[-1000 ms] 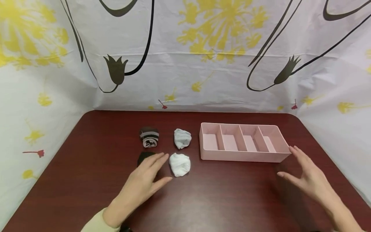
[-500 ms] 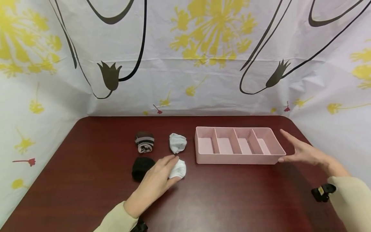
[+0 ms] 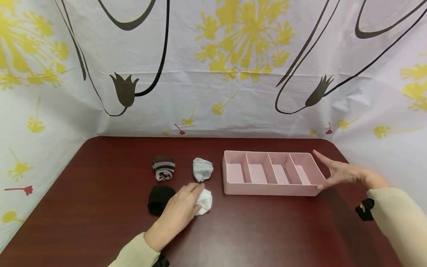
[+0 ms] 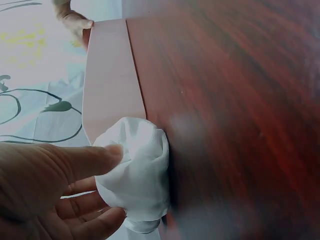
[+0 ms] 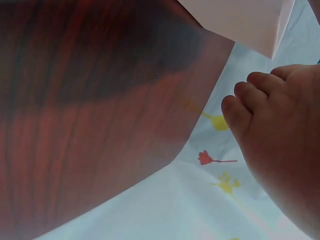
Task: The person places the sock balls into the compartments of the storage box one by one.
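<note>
In the centre of the head view, slightly below the middle, we see the left hand (image 3: 181,205) drawn in around a rounded bundle of soft white fabric (image 3: 205,202), its thumb and fingers parted only by the fabric. The left wrist view gives us the grip more closely: the thumb presses the near face of the bundle, and the curled fingers meet its lower edge. The bundle sits at the surface of the dark red, wood-grained bench (image 3: 267,230).

At the right of the head view, we find the right hand (image 3: 347,174) spread wide, index finger straight and thumb well apart from it, spanning the short end of a long pale-pink box with four compartments (image 3: 267,189). The thumb touches the near right corner; the index fingertip lies at the far right corner, and whether it makes contact we cannot tell.

Left of the box we note three further bundles: a pale grey fabric one (image 3: 202,169) just above the white bundle, a brown, black and grey striped one (image 3: 163,168) to the upper left, and a plain black one (image 3: 160,199) below it, its right edge partly covered by the left hand.
</note>
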`<action>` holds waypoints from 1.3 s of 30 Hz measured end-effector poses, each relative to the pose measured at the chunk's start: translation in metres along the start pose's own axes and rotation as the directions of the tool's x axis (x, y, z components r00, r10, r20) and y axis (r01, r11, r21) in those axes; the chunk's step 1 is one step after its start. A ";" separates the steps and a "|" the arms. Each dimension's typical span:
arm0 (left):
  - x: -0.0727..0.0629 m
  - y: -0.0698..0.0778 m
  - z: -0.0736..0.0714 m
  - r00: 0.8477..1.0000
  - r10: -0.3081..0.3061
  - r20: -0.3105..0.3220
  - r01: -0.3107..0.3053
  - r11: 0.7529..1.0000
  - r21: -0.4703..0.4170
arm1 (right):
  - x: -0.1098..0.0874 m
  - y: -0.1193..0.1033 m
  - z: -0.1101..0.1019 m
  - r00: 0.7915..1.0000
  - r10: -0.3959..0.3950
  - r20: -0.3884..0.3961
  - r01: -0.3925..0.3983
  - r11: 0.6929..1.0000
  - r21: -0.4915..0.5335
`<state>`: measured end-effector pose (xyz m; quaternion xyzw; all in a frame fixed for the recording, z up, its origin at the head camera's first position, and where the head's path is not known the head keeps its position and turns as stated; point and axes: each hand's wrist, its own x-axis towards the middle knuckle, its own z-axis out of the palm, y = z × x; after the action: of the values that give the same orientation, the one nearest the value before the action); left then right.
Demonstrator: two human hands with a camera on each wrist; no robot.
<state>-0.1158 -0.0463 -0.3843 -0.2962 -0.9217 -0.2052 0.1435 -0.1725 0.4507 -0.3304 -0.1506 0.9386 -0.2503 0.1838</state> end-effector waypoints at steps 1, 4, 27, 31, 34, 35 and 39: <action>0.000 0.001 0.000 1.000 -0.004 0.006 0.004 1.000 0.000 | 0.000 -0.001 -0.001 1.000 0.003 0.010 -0.003 1.000 -0.013; 0.000 0.002 0.001 1.000 -0.013 0.021 0.013 1.000 0.008 | -0.001 -0.003 -0.003 0.999 0.016 0.040 -0.014 0.999 -0.042; 0.058 0.012 -0.019 0.987 0.060 -0.147 -0.088 0.978 -0.189 | 0.001 -0.006 -0.011 0.999 -0.048 -0.007 0.047 0.992 -0.115; 0.083 0.020 -0.023 0.982 0.070 -0.176 -0.103 0.977 -0.187 | 0.003 -0.004 -0.010 0.998 -0.058 -0.004 0.057 0.995 -0.078; 0.097 0.026 -0.021 0.987 0.066 -0.150 -0.093 0.979 -0.184 | 0.005 -0.001 -0.007 0.997 -0.072 0.008 0.072 0.997 -0.015; 0.100 0.027 -0.019 0.988 0.065 -0.138 -0.089 0.980 -0.180 | 0.006 -0.001 -0.005 0.996 -0.083 0.013 0.083 0.996 0.011; 0.109 0.029 -0.011 0.991 0.054 -0.121 -0.076 0.979 -0.187 | 0.009 0.003 0.000 0.992 -0.121 0.026 0.118 0.988 0.102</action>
<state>-0.1822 0.0229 -0.3237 -0.3262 -0.8777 -0.3049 0.1738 -0.1815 0.4503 -0.3343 -0.2011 0.9110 -0.3053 0.1910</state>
